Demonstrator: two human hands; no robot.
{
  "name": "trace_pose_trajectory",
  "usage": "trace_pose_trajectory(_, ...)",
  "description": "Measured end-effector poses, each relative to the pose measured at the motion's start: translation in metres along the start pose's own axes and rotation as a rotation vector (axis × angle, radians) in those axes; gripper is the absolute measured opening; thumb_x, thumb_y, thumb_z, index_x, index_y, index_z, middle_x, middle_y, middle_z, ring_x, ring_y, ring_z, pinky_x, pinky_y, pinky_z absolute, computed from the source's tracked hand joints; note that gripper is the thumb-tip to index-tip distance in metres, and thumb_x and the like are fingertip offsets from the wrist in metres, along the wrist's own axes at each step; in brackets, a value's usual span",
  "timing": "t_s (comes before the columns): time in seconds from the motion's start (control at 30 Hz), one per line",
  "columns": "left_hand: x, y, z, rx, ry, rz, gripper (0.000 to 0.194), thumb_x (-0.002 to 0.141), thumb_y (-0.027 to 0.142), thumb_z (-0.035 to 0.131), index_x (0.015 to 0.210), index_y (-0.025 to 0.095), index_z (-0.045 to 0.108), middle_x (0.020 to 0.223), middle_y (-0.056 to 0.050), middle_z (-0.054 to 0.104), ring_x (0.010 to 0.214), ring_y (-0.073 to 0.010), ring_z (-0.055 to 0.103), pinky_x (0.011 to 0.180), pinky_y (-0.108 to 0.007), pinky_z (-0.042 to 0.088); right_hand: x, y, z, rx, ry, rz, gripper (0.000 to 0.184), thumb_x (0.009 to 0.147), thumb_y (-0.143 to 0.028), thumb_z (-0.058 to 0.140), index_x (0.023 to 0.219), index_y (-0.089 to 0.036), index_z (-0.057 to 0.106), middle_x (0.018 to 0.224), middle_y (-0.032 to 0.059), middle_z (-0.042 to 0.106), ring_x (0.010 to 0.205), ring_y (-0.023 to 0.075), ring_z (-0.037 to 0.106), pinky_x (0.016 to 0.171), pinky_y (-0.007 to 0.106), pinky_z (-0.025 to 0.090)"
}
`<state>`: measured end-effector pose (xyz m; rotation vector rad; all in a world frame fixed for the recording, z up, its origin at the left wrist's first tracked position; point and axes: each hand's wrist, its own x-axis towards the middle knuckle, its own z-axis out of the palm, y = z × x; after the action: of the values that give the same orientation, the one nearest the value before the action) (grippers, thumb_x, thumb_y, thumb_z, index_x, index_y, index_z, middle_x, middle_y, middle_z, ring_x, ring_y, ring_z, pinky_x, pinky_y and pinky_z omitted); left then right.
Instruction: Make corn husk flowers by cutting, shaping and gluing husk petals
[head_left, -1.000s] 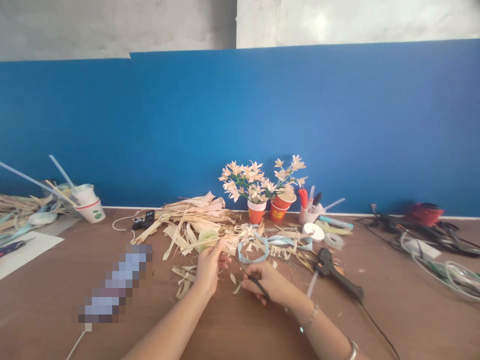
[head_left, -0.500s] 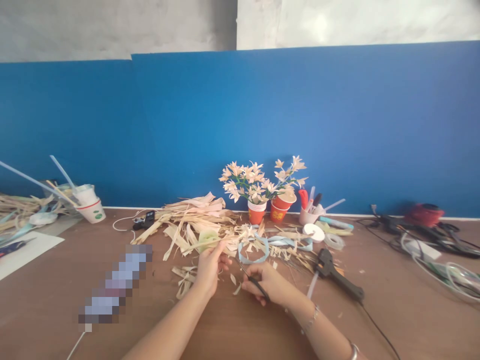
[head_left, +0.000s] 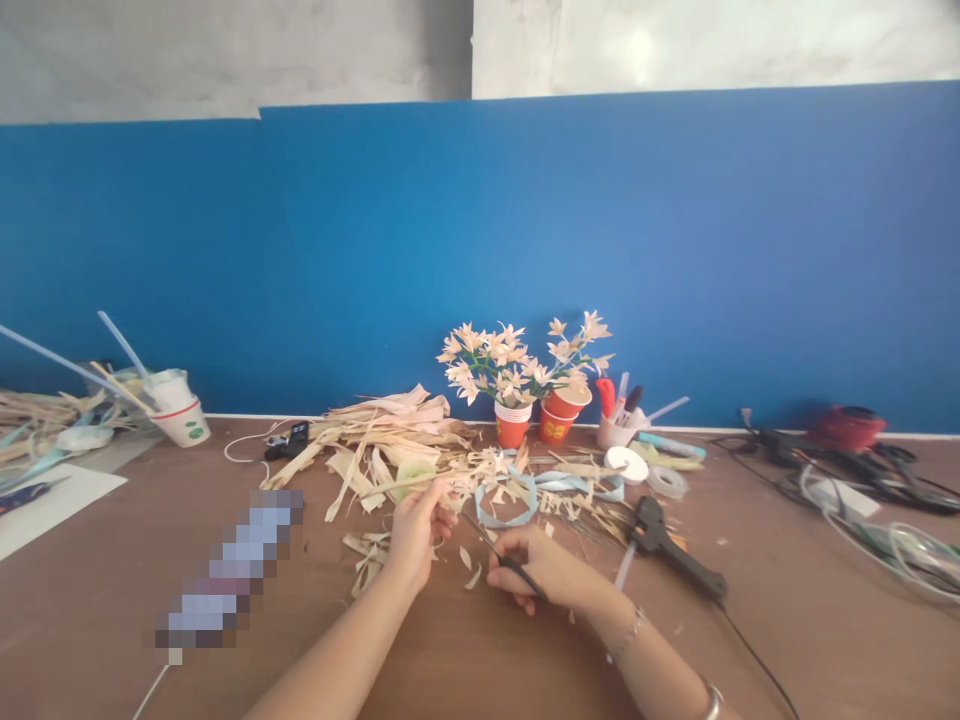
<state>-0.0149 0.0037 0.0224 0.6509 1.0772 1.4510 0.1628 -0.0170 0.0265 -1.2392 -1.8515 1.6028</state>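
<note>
My right hand (head_left: 536, 568) is closed around the handles of a pair of dark scissors (head_left: 517, 572), their blades pointing up and left toward my other hand. My left hand (head_left: 418, 530) is closed, with thumb and forefinger pinching a thin pale strip of dried husk (head_left: 394, 487). Small cut scraps (head_left: 472, 576) lie on the brown table between the two hands. Just beyond my fingers spreads a heap of dried husks (head_left: 397, 430), and a light blue ribbon loop (head_left: 506, 505) lies right of it.
Husk flowers (head_left: 499, 350) stand in red paper cups (head_left: 512, 430) at the back. On the right are a black glue gun (head_left: 679, 550), a tape roll (head_left: 667, 482) and tangled cables (head_left: 900, 535). A blurred-out object (head_left: 232, 565) and a white cup (head_left: 182, 422) sit on the left.
My right hand and the scissors have shifted slightly right, away from my left hand. My left hand has moved slightly left.
</note>
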Motion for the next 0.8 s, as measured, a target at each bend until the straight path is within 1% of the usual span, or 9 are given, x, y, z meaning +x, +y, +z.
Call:
trace_pose_trajectory(0.1,0.004,0.003,-0.003,-0.019,0.063,0.060,0.035,0.057,0.043,0.075,0.064,0.012,0.062,0.063,-0.003,0.068,0.040,-0.0058,0.050,0.035,-0.016,0.031,-0.002,0.001,-0.008,0.003,0.013,-0.056,0.022,0.071,-0.036,0.063,0.069,-0.016,0.056,0.046,-0.0064,0.051,0.038,0.0067,0.046,0.039,0.016,0.035)
trace_pose_trajectory(0.2,0.006,0.007,-0.005,-0.034,0.099,0.125,0.032,0.056,0.039,0.077,0.066,0.012,0.063,0.058,-0.001,0.066,0.038,-0.0051,0.047,0.034,-0.016,0.029,-0.004,0.001,-0.018,0.033,0.100,-0.129,0.025,0.077,-0.040,0.059,0.073,-0.016,0.055,0.044,-0.0067,0.051,0.037,0.0062,0.046,0.041,0.016,0.030)
trace_pose_trajectory(0.3,0.008,0.013,-0.007,-0.017,0.105,0.159,0.032,0.055,0.037,0.077,0.070,0.011,0.065,0.051,0.000,0.063,0.038,-0.0064,0.048,0.033,-0.017,0.028,-0.004,0.000,-0.025,0.043,0.190,-0.123,0.028,0.076,-0.043,0.059,0.073,-0.017,0.053,0.042,-0.0073,0.050,0.035,0.0066,0.045,0.040,0.017,0.027)
trace_pose_trajectory(0.43,0.010,0.017,-0.008,-0.070,0.102,0.188,0.034,0.052,0.030,0.079,0.077,0.013,0.064,0.065,-0.003,0.069,0.059,-0.0150,0.065,0.046,-0.019,0.044,-0.003,0.000,-0.027,0.005,0.223,-0.095,0.028,0.075,-0.043,0.061,0.070,-0.017,0.052,0.041,-0.0072,0.049,0.035,0.0071,0.044,0.039,0.017,0.027)
trace_pose_trajectory(0.5,0.010,0.017,-0.007,-0.106,0.056,0.193,0.034,0.054,0.028,0.079,0.080,0.014,0.063,0.068,-0.003,0.070,0.068,-0.0180,0.068,0.057,-0.022,0.050,-0.003,0.000,-0.026,0.005,0.233,-0.095,0.027,0.075,-0.043,0.061,0.070,-0.017,0.053,0.042,-0.0071,0.050,0.035,0.0072,0.045,0.040,0.017,0.028)
trace_pose_trajectory(0.57,0.010,0.017,-0.007,-0.129,0.039,0.179,0.033,0.058,0.031,0.078,0.080,0.013,0.063,0.069,-0.005,0.070,0.070,-0.0194,0.068,0.057,-0.023,0.051,-0.002,0.000,-0.025,0.018,0.240,-0.087,0.027,0.074,-0.043,0.061,0.070,-0.017,0.053,0.042,-0.0071,0.050,0.035,0.0072,0.045,0.039,0.017,0.028)
trace_pose_trajectory(0.67,0.008,0.015,-0.006,-0.093,0.077,0.148,0.031,0.061,0.039,0.075,0.073,0.013,0.063,0.061,-0.004,0.066,0.053,-0.0146,0.062,0.041,-0.019,0.040,-0.001,0.001,-0.022,0.039,0.235,-0.084,0.028,0.074,-0.044,0.062,0.070,-0.017,0.053,0.041,-0.0070,0.050,0.035,0.0071,0.045,0.039,0.017,0.027)
trace_pose_trajectory(0.73,0.008,0.014,-0.006,-0.034,0.101,0.162,0.034,0.062,0.044,0.074,0.057,0.014,0.058,0.046,0.001,0.056,0.039,-0.0073,0.046,0.034,-0.017,0.027,-0.001,0.001,-0.021,0.048,0.228,-0.088,0.030,0.073,-0.046,0.062,0.068,-0.018,0.052,0.041,-0.0066,0.050,0.035,0.0074,0.045,0.039,0.018,0.027)
trace_pose_trajectory(0.8,0.007,0.014,-0.006,0.006,0.108,0.192,0.043,0.063,0.046,0.073,0.045,0.016,0.047,0.037,0.006,0.040,0.034,-0.0033,0.030,0.033,-0.018,0.019,-0.001,0.000,-0.019,0.051,0.225,-0.091,0.033,0.072,-0.048,0.062,0.067,-0.018,0.051,0.042,-0.0065,0.050,0.036,0.0076,0.045,0.039,0.018,0.028)
